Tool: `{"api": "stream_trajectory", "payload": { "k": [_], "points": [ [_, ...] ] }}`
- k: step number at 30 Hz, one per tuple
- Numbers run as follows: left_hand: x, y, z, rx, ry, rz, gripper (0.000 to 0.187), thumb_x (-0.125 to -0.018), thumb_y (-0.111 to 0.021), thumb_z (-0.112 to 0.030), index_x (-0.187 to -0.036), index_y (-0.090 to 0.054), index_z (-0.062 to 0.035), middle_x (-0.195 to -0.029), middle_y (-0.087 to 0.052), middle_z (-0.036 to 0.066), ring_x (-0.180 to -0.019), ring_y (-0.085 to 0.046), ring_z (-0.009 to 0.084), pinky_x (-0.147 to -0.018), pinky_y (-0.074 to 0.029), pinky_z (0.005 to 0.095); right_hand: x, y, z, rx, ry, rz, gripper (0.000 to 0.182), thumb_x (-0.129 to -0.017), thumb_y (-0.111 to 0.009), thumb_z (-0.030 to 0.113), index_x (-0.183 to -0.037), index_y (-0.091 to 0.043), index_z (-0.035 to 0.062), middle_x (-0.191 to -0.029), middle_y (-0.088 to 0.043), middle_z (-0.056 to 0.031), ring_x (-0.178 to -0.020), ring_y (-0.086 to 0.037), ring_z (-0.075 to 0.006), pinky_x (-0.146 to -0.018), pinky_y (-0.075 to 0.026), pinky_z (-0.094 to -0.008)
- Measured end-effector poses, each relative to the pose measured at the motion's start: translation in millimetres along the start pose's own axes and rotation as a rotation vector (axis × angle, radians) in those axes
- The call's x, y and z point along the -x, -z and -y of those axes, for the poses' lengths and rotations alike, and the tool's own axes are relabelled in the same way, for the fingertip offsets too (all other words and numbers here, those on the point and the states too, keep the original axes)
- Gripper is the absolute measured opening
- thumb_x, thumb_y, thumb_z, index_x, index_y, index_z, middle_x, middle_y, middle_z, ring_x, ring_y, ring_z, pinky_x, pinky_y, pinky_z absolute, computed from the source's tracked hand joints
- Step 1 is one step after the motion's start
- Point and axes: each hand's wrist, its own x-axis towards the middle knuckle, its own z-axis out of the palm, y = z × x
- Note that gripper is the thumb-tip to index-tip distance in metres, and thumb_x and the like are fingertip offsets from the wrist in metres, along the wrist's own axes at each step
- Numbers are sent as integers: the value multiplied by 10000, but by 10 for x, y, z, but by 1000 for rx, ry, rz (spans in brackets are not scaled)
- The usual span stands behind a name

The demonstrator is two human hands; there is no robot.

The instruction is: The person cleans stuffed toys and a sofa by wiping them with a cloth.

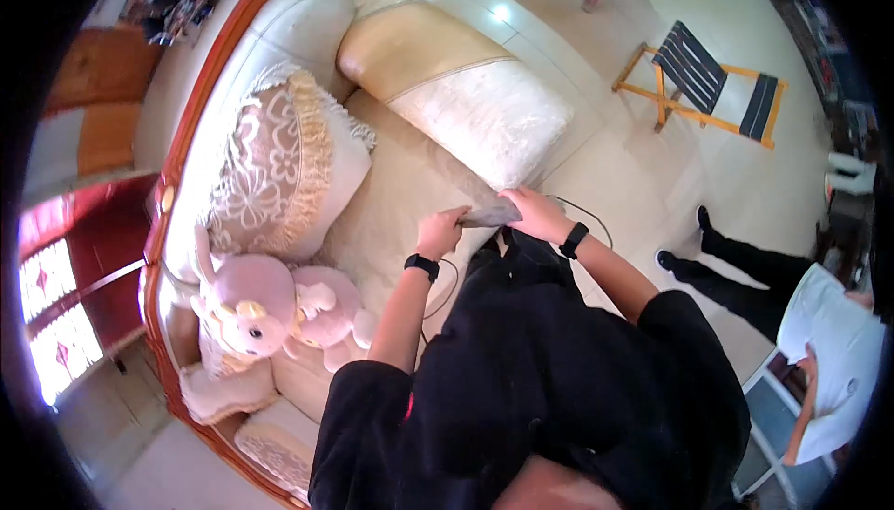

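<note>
Both hands, left hand (440, 231) and right hand (537, 214), pinch a flat grey cloth (488, 216).

A cushion (279, 170) and plush toy (265, 310) are seated on the sofa (438, 175), left of both hands; a folding chair (712, 81) is placed behind, right.

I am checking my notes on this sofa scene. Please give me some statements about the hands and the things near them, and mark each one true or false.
1. Both hands hold a flat grey object over the sofa seat. True.
2. The left hand is bare at the wrist. False: it wears a black wristband, as does the right hand.
3. A pink plush toy lies on the sofa. True.
4. The folding chair stands on the sofa. False: it stands on the tiled floor, apart from it.
5. A lace-patterned cushion leans on the sofa back. True.
</note>
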Motion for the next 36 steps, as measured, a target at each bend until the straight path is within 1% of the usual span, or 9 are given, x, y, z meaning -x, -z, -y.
{"api": "stream_trajectory", "payload": {
  "k": [4, 6, 8, 9, 12, 13, 17, 28, 36],
  "points": [
    [-494, 175, -25, -210, -185, 12, 410, -789, -483, -103, -1154, -631, -219, -1013, -683, 86, -888, -653, 302, -751, -526, 428, -53, -53, -361, 185, -224, -24, 467, -699, -710, 101, -1142, -561, 79, -1037, -565, -175, -948, -585, -359, -813, -487, -414],
    [-897, 229, -28, -254, -211, 19, 398, -781, -493, -89, -1124, -643, -222, -1061, -673, 78, -908, -650, 298, -785, -520, 422, -184, -27, -489, 236, -318, -50, 479, -698, -712, 117, -1152, -561, 96, -1101, -566, -123, -1022, -567, -320, -831, -475, -425],
    [-1410, 256, 23, -118, -326, -159, 403, -812, -506, -105, -1191, -606, -195, -1216, -607, 93, -1025, -608, 300, -887, -479, 415, -392, 34, -583, 372, -196, -492, 542, -709, -690, 115, -1228, -535, 104, -1190, -551, -117, -1106, -519, -318, -894, -433, -448],
    [-1686, 265, 12, -100, -355, -263, 408, -849, -513, -150, -1254, -558, -178, -1314, -525, 99, -1129, -542, 303, -957, -422, 431, -538, -19, -728, 416, -307, -466, 568, -791, -638, 180, -1329, -469, 110, -1343, -476, -119, -1244, -426, -305, -1013, -358, -453],
    [-2488, 136, 178, -213, -487, -444, 520, -934, -507, -322, -1409, -401, -139, -1507, -303, 94, -1368, -298, 321, -1097, -243, 503, -1022, -394, -1201, 472, -418, -644, 549, -832, -614, 259, -1343, -466, 127, -1412, -413, -136, -1322, -358, -294, -1067, -310, -459],
    [-2741, 64, 348, -348, -528, -374, 532, -939, -495, -388, -1419, -398, -179, -1526, -265, 89, -1402, -227, 332, -1114, -185, 532, -1140, -580, -1418, 431, -430, -568, 543, -862, -584, 329, -1364, -452, 170, -1476, -348, -90, -1377, -287, -262, -1117, -220, -480],
    [-3354, 49, 864, -610, -815, -222, 516, -869, -508, -316, -1368, -474, -188, -1502, -305, 132, -1404, -197, 385, -1117, -130, 570, -1245, -1024, -1801, 472, -365, -728, 556, -838, -599, 363, -1361, -462, 234, -1487, -352, -20, -1380, -292, -205, -1135, -189, -464],
    [-3513, -68, 1182, -608, -938, -316, 538, -841, -458, -366, -1346, -501, -187, -1472, -334, 165, -1381, -224, 434, -1092, -106, 630, -1115, -995, -1878, 316, -244, -722, 550, -855, -582, 421, -1343, -487, 187, -1471, -380, -5, -1374, -304, -190, -1136, -185, -481],
    [-3415, -23, 1121, -451, -1141, -369, 524, -892, -454, -356, -1374, -473, -151, -1486, -320, 159, -1397, -210, 381, -1113, -93, 549, -1090, -1227, -1929, 514, -188, -856, 450, -867, -582, 366, -1283, -553, 195, -1423, -446, -18, -1367, -316, -213, -1142, -186, -465]
  ]
}}
